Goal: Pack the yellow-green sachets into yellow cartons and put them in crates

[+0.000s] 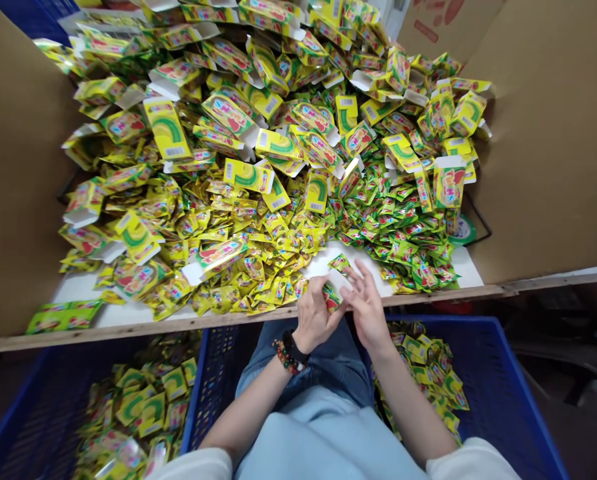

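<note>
In the head view, my left hand is closed around a small candy box just above the front edge of the tabletop. The box has a raised white flap, and red and green print shows below it. My right hand is at the box's right side, its fingers apart and loosely bent, fingertips touching near the flap. Just beyond the box, a small green sachet lies on the white tabletop. Yellow sachets are heaped to the left of my hands, green sachets to the right.
Many yellow cartons with open flaps are piled behind the sachets. Cardboard walls flank the table. Below stand blue crates, one at left and one at right, both containing cartons. A green strip lies at the left front edge.
</note>
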A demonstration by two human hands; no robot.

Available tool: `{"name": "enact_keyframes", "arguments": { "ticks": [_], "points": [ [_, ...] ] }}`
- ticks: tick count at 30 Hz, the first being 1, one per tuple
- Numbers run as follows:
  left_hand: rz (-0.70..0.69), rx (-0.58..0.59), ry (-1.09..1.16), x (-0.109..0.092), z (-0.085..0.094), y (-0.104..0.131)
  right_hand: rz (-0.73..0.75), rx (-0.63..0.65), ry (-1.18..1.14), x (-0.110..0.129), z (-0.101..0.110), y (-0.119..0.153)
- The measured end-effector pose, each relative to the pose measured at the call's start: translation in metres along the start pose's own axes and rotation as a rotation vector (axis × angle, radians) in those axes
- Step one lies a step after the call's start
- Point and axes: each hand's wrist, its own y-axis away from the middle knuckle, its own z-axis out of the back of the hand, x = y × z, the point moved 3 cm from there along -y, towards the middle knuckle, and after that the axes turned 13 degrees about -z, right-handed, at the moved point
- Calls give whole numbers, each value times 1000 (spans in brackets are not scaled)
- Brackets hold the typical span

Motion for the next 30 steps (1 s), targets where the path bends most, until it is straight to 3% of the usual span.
{"name": "enact_keyframes", "arguments": {
  "ticks": [3,7,14,16,21,25,28,30],
  "points": [
    [-74,-51,6,0,-2,1,-171,177,-215,-7,-15,-1],
    [-129,-89,8,1,-4,0,-181,162,-279,-7,-23,0],
    [-110,-46,-21,4,-6,2,-194,168,-240,-3,-18,-2],
    [-132,-56,-1,3,-6,3,-122,179,-141,1,-15,1],
    [-77,-71,35,2,-3,3,226,117,159,5,-11,9],
    [-57,-15,7,0,-5,1,193,-36,196,0,-14,6],
    [-53,-30,2,0,-5,0,146,-41,199,0,-17,5],
    [-20,-42,17,1,-4,0,206,1,261,3,-16,6]
  ]
}}
